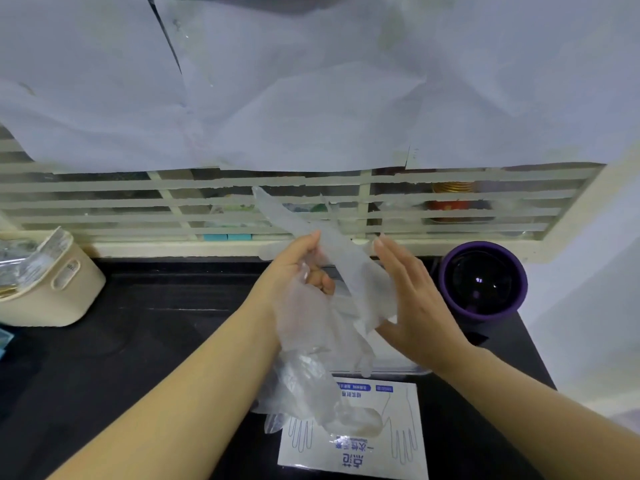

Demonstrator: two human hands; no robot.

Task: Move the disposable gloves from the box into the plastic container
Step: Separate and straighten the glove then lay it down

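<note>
1. Nearest, the white glove box [356,441] lies flat on the black tabletop [156,341].
2. Left hand [294,268]: grip pinching a bunch of clear disposable gloves [308,344], held above the box with their ends hanging onto it.
3. Right hand [415,299]: grip spread, fingers straight, beside the gloves.
4. Plastic container [403,365]: just behind the box, mostly hidden.

Cream barred window grille [173,202] spans back. White paper sheets [277,98] hang above grille, overlapping its top. Black countertop [138,341] below grille. Pale wall [588,289] right of grille.
</note>
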